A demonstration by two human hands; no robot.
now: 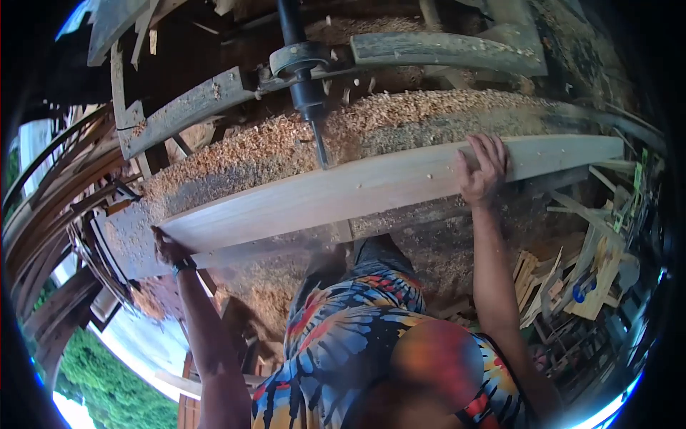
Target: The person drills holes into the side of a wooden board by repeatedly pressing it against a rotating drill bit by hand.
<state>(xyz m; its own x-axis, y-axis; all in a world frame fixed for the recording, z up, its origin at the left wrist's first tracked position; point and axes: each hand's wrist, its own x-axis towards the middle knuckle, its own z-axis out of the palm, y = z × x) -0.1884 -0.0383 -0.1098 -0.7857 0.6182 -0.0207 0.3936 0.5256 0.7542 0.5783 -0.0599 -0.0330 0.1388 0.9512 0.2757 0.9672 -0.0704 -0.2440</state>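
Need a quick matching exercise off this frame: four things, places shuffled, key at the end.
Things:
1. bit
2. left hand
3. right hand
4. shavings

Places:
A. heaped in a strip beyond the board, as the person sees it
B. at one end of the board, a band at the wrist
C. at the board's far long edge, tip down
D. partway along the board, fingers over its top

Pairs: 1-C, 2-B, 3-D, 4-A

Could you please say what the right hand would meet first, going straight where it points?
The right hand would probably meet the wood shavings heaped beyond the board, though depth is unclear.
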